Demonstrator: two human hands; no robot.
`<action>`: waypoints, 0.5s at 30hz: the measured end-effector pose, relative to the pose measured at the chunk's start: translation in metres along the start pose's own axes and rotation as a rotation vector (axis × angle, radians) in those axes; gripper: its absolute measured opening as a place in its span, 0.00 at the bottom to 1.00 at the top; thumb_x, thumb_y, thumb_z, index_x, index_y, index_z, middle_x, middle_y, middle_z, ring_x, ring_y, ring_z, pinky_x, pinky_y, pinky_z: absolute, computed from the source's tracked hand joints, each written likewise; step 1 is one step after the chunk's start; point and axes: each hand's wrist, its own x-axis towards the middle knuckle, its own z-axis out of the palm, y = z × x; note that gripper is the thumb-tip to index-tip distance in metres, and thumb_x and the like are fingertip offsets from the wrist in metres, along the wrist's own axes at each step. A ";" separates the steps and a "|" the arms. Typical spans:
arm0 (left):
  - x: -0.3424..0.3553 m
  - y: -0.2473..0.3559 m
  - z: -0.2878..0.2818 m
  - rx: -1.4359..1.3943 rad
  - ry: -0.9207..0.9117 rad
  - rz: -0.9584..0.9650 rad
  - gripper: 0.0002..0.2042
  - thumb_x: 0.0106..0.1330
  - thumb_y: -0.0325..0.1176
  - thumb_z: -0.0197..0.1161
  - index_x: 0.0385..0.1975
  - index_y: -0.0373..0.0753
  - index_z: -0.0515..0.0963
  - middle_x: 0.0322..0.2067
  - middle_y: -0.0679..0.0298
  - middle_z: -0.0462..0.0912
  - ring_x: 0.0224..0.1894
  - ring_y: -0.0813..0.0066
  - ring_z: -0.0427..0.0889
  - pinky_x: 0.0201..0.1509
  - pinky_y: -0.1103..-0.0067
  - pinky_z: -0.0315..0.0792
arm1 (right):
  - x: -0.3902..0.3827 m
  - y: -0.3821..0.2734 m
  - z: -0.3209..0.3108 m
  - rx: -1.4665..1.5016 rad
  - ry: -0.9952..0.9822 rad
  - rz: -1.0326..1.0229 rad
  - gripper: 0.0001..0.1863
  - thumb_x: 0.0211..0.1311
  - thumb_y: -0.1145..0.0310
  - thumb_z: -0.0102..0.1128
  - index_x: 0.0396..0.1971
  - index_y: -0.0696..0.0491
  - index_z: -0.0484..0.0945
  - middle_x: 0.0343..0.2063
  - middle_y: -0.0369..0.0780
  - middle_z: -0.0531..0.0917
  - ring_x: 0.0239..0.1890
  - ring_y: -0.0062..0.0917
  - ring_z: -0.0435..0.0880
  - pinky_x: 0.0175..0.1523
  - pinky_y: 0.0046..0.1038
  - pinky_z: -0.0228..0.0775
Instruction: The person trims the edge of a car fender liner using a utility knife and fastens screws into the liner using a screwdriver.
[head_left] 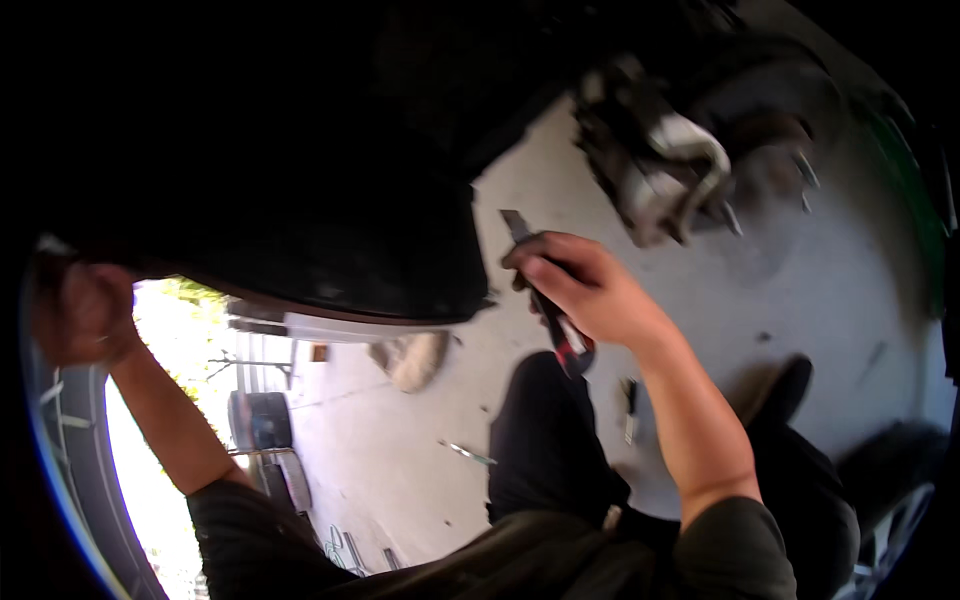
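Note:
My right hand (pixel 575 285), right of the middle, is closed round a utility knife (pixel 548 310). Its flat grey blade points up and away from me, and the dark handle has a red lower end. Just left of the blade tip, apart from it, is the edge of a large dark car body panel (pixel 400 270) that fills the upper left. My left hand (pixel 85 310) is raised at the far left beside the panel's lower edge. Motion smears its fingers, and whether they grip anything does not show.
A brake and suspension assembly (pixel 670 170) hangs at the upper right. On the concrete floor lie a pale cloth-like bundle (pixel 412 358), a thin metal tool (pixel 466 452) and a dark-and-light tool (pixel 630 410) near my legs. A wheel (pixel 895 500) is at the lower right.

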 end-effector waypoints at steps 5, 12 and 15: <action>0.077 -0.007 -0.006 -0.041 0.071 0.016 0.23 0.83 0.43 0.42 0.60 0.29 0.73 0.62 0.40 0.78 0.64 0.45 0.82 0.64 0.63 0.83 | 0.023 -0.080 0.029 0.552 -0.111 -0.338 0.37 0.73 0.77 0.54 0.79 0.52 0.54 0.44 0.41 0.83 0.36 0.20 0.81 0.42 0.25 0.77; 0.072 -0.008 0.013 -0.118 0.212 -0.020 0.20 0.76 0.34 0.45 0.60 0.27 0.71 0.58 0.38 0.81 0.63 0.43 0.82 0.73 0.56 0.74 | 0.104 -0.134 0.087 0.036 -0.044 -0.455 0.12 0.62 0.67 0.73 0.42 0.57 0.83 0.23 0.37 0.79 0.24 0.21 0.78 0.31 0.27 0.71; 0.070 -0.012 0.009 -0.092 0.163 -0.006 0.20 0.77 0.33 0.44 0.61 0.28 0.69 0.58 0.38 0.81 0.63 0.42 0.81 0.73 0.55 0.74 | 0.126 -0.138 0.109 0.014 -0.039 -0.623 0.17 0.58 0.65 0.78 0.41 0.57 0.82 0.27 0.40 0.80 0.27 0.26 0.81 0.32 0.30 0.74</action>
